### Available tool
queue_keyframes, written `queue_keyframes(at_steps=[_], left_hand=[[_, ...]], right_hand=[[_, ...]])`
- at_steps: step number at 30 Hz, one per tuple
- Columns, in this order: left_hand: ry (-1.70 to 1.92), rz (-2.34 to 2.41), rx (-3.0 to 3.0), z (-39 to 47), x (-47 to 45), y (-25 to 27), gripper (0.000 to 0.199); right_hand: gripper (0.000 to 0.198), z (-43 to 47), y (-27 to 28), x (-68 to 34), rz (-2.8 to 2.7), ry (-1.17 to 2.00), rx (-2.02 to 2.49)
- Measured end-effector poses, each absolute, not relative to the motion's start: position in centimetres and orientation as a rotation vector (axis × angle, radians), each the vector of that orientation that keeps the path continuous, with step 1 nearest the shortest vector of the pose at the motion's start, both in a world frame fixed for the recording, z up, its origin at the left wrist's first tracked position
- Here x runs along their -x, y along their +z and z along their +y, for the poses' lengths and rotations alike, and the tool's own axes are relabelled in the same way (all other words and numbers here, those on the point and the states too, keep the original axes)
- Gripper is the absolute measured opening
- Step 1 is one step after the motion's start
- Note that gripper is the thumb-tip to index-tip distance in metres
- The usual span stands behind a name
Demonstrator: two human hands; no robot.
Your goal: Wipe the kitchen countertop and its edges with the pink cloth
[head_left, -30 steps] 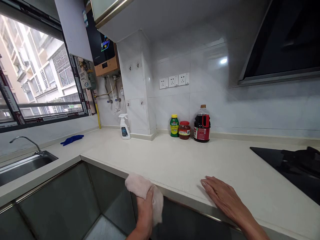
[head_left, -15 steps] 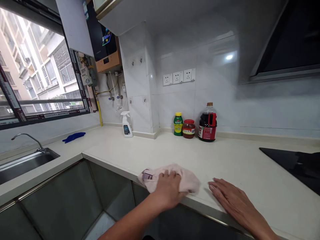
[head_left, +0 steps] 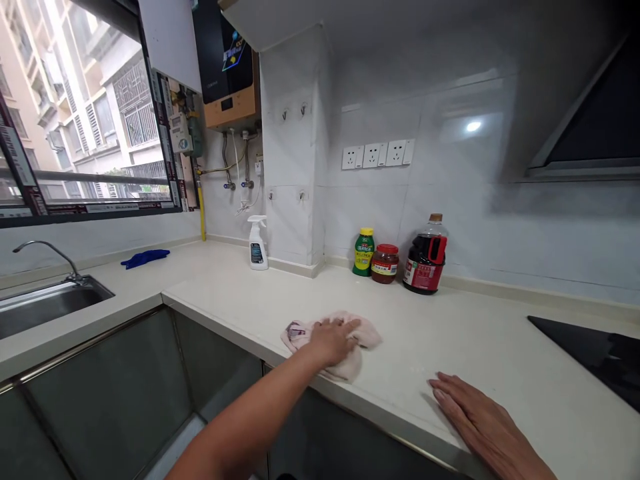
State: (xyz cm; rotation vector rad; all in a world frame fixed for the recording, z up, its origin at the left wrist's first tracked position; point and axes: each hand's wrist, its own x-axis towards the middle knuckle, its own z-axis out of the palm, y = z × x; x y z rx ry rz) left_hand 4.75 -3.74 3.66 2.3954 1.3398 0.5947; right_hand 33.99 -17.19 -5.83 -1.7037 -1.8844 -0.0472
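The left hand point(head_left: 334, 343) is pressing on a pale pink cloth point(head_left: 369, 333), its grip lying open across the folds, and the cloth is resting, partly bunched, on the white table point(head_left: 415, 340) near its front edge: wiping seems to be the step in hand. The right hand point(head_left: 483, 419) is resting open on the table, between cloth and black cooktop point(head_left: 585, 350). A further stroke would be calling for flat, even palm pressure.
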Motion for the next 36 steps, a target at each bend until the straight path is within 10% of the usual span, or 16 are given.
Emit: queue_keyframes(at_steps=[18, 36], left_hand=[[0.477, 2.337, -2.007, 0.9, 18.6, 5.7, 0.064], [0.793, 1.336, -2.382, -9.4, -4.5, 1.4, 0.051]], right_hand=[[0.06, -16.5, -6.1, -34.5, -1.934, -0.017, 1.745], [0.066, -16.6, -5.7, -34.5, -1.94, 0.01, 1.65]])
